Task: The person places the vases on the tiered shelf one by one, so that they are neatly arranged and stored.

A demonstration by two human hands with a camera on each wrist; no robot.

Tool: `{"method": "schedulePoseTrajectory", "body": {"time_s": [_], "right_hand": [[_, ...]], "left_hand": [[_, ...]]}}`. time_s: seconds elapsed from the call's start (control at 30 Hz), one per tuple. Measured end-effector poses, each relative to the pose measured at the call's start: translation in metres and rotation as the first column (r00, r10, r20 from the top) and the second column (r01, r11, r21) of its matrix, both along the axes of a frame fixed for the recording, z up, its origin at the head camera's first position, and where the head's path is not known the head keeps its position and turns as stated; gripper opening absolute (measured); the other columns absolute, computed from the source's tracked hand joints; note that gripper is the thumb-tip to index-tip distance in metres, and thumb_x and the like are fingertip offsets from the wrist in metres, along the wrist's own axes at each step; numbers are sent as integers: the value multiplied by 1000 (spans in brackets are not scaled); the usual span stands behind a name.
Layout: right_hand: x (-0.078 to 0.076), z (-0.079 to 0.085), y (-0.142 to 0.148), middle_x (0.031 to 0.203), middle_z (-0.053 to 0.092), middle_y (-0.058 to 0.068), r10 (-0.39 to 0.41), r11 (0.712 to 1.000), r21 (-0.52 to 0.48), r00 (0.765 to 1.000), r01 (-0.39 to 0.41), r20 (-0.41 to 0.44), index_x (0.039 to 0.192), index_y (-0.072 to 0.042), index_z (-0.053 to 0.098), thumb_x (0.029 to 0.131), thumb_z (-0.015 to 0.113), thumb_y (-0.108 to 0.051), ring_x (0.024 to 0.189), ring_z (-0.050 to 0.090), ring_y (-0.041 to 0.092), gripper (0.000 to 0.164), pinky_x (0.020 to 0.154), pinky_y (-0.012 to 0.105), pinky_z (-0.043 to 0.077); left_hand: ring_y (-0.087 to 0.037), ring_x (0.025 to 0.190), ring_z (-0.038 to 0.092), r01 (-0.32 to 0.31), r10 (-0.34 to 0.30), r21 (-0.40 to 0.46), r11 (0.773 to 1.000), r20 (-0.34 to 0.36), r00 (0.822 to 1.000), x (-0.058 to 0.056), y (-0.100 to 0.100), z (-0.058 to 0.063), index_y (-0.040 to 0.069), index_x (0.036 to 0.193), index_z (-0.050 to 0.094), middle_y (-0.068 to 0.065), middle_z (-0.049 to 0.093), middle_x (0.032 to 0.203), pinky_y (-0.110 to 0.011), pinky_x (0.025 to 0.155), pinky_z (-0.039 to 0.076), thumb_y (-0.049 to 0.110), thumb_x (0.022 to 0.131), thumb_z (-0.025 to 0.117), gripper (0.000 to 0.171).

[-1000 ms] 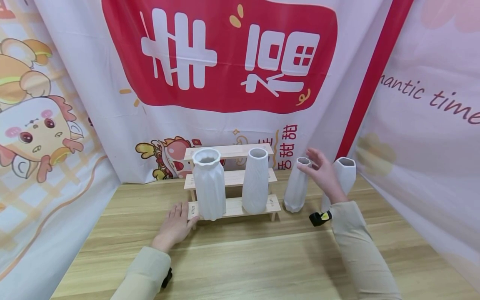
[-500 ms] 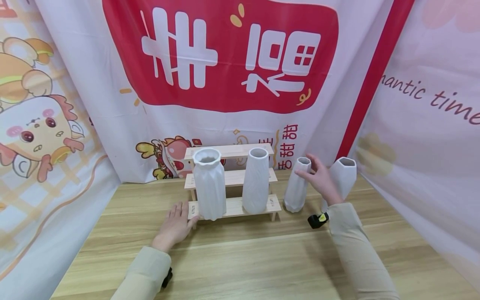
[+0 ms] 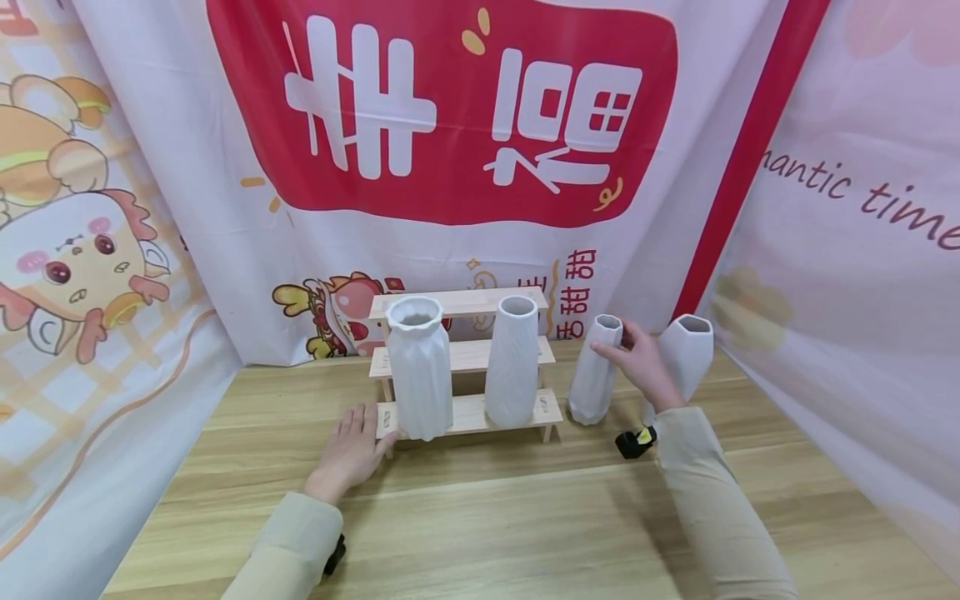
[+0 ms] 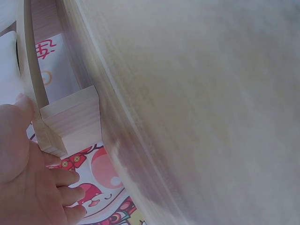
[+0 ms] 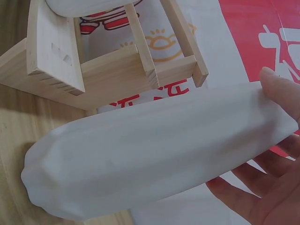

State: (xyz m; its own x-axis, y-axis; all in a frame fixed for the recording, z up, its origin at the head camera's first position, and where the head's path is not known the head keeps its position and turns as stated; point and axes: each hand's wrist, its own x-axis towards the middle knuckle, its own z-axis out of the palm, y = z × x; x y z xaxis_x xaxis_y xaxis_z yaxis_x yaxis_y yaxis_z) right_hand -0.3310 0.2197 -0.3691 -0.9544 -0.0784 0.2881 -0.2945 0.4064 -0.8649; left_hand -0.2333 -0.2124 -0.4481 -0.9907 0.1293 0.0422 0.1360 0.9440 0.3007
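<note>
Vase (image 3: 591, 381) beside that tiered rack (image 3: 471, 356) stands, neck pinched in the right hand (image 3: 642, 365) — outstretched left hand (image 3: 349, 447) touches the rack.

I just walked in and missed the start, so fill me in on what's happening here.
A person's right hand holds a narrow white vase near its top, standing on the table beside a three-tier wooden rack. The left hand touches the rack's left end. A wavy-rimmed vase and a round-mouthed vase stand on the lowest shelf. An angular vase, partly hidden, is to the right.
</note>
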Motion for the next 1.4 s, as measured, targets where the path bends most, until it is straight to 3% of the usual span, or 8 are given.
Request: {"method": "schedulePoseTrajectory", "body": {"time_s": [0.87, 1.03, 1.4], "right_hand": [[5, 22, 2, 121, 53, 22, -37, 993, 116, 996, 28, 79, 131, 0, 45, 84, 67, -34, 108, 50, 34, 62, 89, 47, 44], [4, 42, 1, 120, 53, 20, -33, 993, 116, 998, 27, 52, 130, -1, 47, 84, 68, -34, 107, 51, 34, 61, 89, 48, 45], [13, 107, -11, 118, 54, 17, -29, 992, 122, 999, 30, -13, 126, -3, 48, 83, 69, -31, 100, 53, 31, 55, 87, 49, 46]], "left_hand": [[-48, 131, 11, 3, -3, -1, 1000, 7, 1000, -2, 3, 5, -14, 140, 11, -37, 12, 142, -55, 107, 5, 38, 99, 35, 71], [-48, 131, 11, 3, -3, 0, 1000, 3, 1000, -3, 3, 5, -14, 141, 11, -37, 12, 142, -55, 107, 5, 38, 99, 35, 71], [-48, 131, 11, -3, 3, 0, 1000, 9, 1000, 1, 2, 6, -15, 140, 11, -38, 13, 142, -54, 107, 7, 37, 99, 36, 71]]}}
